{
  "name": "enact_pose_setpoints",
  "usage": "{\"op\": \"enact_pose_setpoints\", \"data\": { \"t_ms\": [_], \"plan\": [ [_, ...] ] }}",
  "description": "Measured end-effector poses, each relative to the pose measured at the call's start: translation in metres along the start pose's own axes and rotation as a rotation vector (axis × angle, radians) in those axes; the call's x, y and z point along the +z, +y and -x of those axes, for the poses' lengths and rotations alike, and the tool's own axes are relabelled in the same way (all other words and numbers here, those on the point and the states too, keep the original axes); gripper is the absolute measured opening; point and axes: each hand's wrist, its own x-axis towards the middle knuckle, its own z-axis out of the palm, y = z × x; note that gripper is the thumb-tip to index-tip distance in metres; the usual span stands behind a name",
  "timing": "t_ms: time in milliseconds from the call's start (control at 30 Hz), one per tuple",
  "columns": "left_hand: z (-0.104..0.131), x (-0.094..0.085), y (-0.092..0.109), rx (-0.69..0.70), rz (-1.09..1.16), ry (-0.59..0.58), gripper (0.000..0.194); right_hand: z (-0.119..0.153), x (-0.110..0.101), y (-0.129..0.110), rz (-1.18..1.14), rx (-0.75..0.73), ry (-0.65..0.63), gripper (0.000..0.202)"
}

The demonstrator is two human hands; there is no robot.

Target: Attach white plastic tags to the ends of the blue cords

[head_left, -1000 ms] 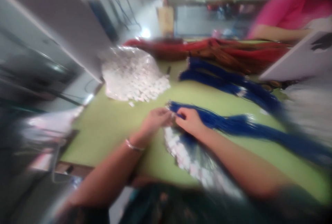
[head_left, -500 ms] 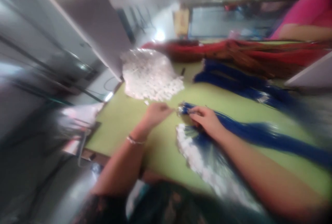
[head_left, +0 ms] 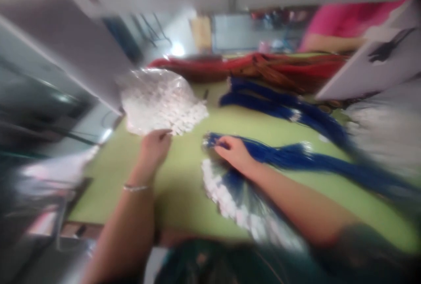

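My left hand (head_left: pixel 155 147) is at the near edge of a heap of small white pieces (head_left: pixel 189 117), which spill from a clear plastic bag (head_left: pixel 156 84). Its fingers are pinched together; blur hides whatever is between them. My right hand (head_left: pixel 234 151) lies over the left end of a long bundle of blue wires (head_left: pixel 286 154), thumb and fingers closed on the wires near their shiny tips (head_left: pixel 206 140). Just below that hand, a fanned row of white ends (head_left: pixel 226 203) on wires lies along the table, partly covered by my right forearm.
Another blue wire bundle (head_left: pixel 259 102) lies farther back on the green table (head_left: pixel 180 192). Behind it are red and brown wires (head_left: pixel 276 71). Pale panels stand at left (head_left: pixel 66 43) and right (head_left: pixel 371 65). A person in a pink sleeve (head_left: pixel 335 23) is across the table.
My left hand has moved away from the wire tips to the edge of the white heap. My right hand stays at the blue bundle. The view has swung to the right.
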Motion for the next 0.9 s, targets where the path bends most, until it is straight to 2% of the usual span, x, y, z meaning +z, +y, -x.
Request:
{"op": "enact_pose_setpoints", "data": {
  "t_ms": [167,233,333,433,533,767,900],
  "plan": [
    [0.037,0.03,0.039,-0.043,0.692,-0.42,0.043,0.003,0.001,0.0,0.023,-0.027,0.029,0.008],
    [0.045,0.038,0.05,-0.11,0.913,-0.494,0.041,0.004,0.001,0.0,0.034,-0.041,0.053,0.008],
    [0.049,0.044,0.056,-0.204,1.151,-0.535,0.032,0.006,0.002,-0.001,0.063,-0.075,0.085,0.007],
    [0.047,0.048,0.053,-0.265,1.227,-0.572,0.019,0.007,0.003,0.0,0.091,-0.114,0.104,0.009],
    [0.047,0.051,0.05,-0.301,1.251,-0.582,0.016,0.008,0.004,0.002,0.112,-0.146,0.098,0.009],
    [0.049,0.051,0.054,-0.321,1.203,-0.618,0.02,0.009,0.005,0.006,0.198,-0.164,0.089,0.008],
    [0.05,0.051,0.054,-0.281,1.11,-0.552,0.029,0.011,0.005,0.001,0.315,-0.161,0.093,0.007]
  ]
}}
